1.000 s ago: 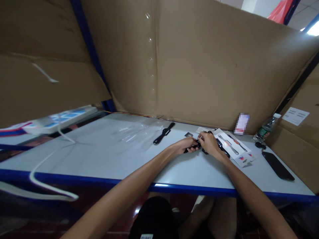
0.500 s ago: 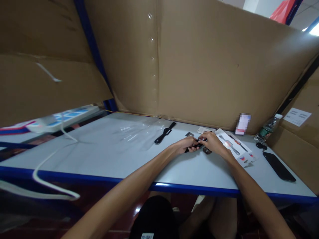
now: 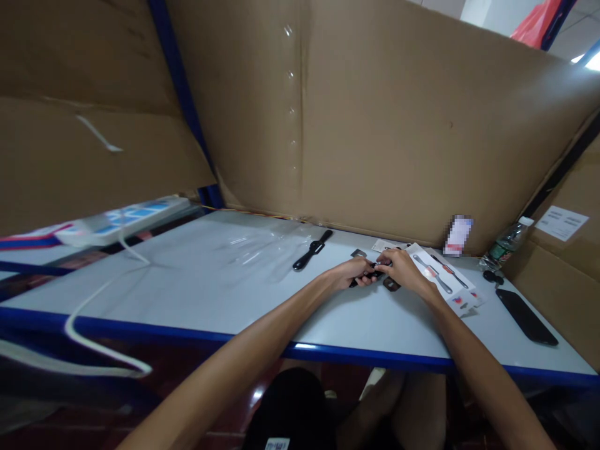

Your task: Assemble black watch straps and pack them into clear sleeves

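My left hand [image 3: 359, 274] is closed around a black spokeshave [image 3: 353, 283], one handle end poking out below the fingers. Over the other end of that tool, my right hand [image 3: 395, 264] has its fingers pinched together, hiding what lies under them. A second black spokeshave [image 3: 308, 255] rests on the table to the left of my hands. Just behind my left hand lies a small flat metal piece [image 3: 358, 253]. Under my right hand there is a small dark brown piece [image 3: 390, 285], partly covered.
White packaging [image 3: 435, 275] printed with two spokeshaves lies right of my hands. Farther right are a plastic bottle [image 3: 509, 242], dark round objects [image 3: 491, 275] and a black phone [image 3: 525, 316]. Clear plastic film [image 3: 262, 247] lies left. A cardboard wall [image 3: 375, 125] rises behind the table.
The view has shifted slightly. Both hands stay on the spokeshave, with only a slight change in the right fingers.
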The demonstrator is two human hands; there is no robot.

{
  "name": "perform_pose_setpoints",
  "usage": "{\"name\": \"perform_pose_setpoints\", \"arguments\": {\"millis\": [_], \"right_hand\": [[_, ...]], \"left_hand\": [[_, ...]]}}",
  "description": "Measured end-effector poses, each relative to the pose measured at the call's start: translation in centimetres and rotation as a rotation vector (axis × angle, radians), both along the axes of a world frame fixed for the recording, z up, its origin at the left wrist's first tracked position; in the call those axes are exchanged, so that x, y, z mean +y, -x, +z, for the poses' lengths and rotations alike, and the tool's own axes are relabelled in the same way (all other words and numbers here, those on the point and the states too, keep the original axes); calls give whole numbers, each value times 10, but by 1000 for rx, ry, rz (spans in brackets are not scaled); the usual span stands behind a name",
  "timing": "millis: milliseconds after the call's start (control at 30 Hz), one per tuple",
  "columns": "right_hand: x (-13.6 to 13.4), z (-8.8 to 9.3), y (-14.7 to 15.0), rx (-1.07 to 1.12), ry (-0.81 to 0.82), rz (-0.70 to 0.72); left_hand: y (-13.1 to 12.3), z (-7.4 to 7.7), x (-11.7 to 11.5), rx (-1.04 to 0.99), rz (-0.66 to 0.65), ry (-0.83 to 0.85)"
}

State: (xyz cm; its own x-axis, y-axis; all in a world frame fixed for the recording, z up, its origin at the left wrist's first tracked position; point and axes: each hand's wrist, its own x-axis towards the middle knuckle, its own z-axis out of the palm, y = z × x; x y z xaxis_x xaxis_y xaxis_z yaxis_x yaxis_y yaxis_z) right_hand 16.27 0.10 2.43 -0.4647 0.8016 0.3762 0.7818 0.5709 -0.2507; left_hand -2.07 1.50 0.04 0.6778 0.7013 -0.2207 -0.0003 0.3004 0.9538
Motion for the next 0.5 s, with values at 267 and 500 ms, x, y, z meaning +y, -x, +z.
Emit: {"name": "perform_pose_setpoints", "arguments": {"millis": [267, 500], "right_hand": [[0, -2, 0, 42, 26, -24], [3, -3, -2, 50, 56, -38]], "left_hand": [[0, -3, 3, -32, -4, 36], [0, -6, 6, -39, -20, 48]]}}
